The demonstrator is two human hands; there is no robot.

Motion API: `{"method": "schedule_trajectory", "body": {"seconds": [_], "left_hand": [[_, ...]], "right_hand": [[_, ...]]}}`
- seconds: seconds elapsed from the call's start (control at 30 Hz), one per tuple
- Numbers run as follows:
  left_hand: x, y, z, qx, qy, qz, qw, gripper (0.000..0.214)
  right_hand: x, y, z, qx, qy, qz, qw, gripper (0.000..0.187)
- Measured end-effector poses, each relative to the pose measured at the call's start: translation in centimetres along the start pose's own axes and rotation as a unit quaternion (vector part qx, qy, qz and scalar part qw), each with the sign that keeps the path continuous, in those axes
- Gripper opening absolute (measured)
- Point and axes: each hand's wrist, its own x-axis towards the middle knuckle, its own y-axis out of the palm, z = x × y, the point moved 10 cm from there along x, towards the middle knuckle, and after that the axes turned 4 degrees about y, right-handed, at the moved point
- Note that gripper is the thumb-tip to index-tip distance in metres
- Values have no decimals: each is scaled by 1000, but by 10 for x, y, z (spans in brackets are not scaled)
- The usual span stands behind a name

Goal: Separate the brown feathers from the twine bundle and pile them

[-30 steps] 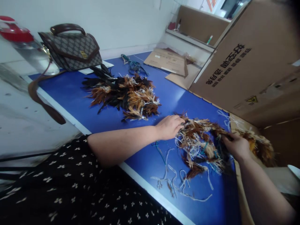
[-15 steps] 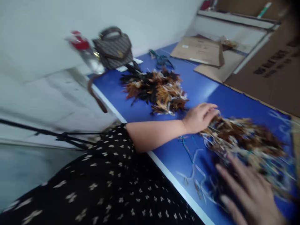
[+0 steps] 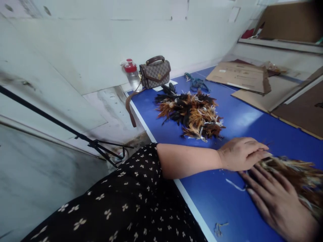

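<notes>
My left hand (image 3: 243, 154) is closed, its fingers pinching the near end of a bunch of brown and tan feathers (image 3: 300, 171) with pale strings. Right beside it, my right hand (image 3: 275, 198) lies with its fingers stretched out, along the front edge of that bunch. Its fingertips come close to the left hand's fingers. A white strand (image 3: 235, 185) pokes out to the left of the right fingertips. Farther back on the blue table (image 3: 161, 126) lies a second pile of black and orange-brown feathers (image 3: 194, 112), which neither hand touches.
A patterned handbag (image 3: 155, 74) and a red-capped bottle (image 3: 132, 75) stand at the far corner, the bag's strap hanging over the edge. Teal cords (image 3: 198, 84) lie nearby. Cardboard sheets (image 3: 238, 75) are at the back right. A black tripod (image 3: 94, 144) stands left of the table.
My view has swung, so everything sits elsewhere in the picture. My right hand has moved close to my left, and the loose strings before the bunch are mostly gone from the tabletop.
</notes>
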Motion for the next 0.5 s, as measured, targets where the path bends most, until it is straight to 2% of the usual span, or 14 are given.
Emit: {"method": "schedule_trajectory", "body": {"seconds": [0.1,0.17,0.23,0.3,0.37,0.4,0.5], "left_hand": [[-3,-4,2,6,-4,-15,1000,40],[-5,-7,5,4,-10,-26,1000,37],[-7,-9,7,-9,-5,-38,999,38],[-8,-12,10,-15,-10,-52,998,39],[-7,-16,14,-7,-23,-60,998,41],[-6,-19,16,-2,-32,-68,997,42],[1,-38,22,12,-59,-107,992,54]], "right_hand": [[6,10,-54,-17,41,18,999,61],[9,5,-82,-29,92,13,995,62],[8,-1,-102,-38,165,36,985,70],[8,-21,-101,-54,226,23,972,72],[12,-45,-69,-51,230,-2,972,71],[17,-58,-41,-35,207,-17,978,72],[28,-76,61,51,129,8,990,78]]}}
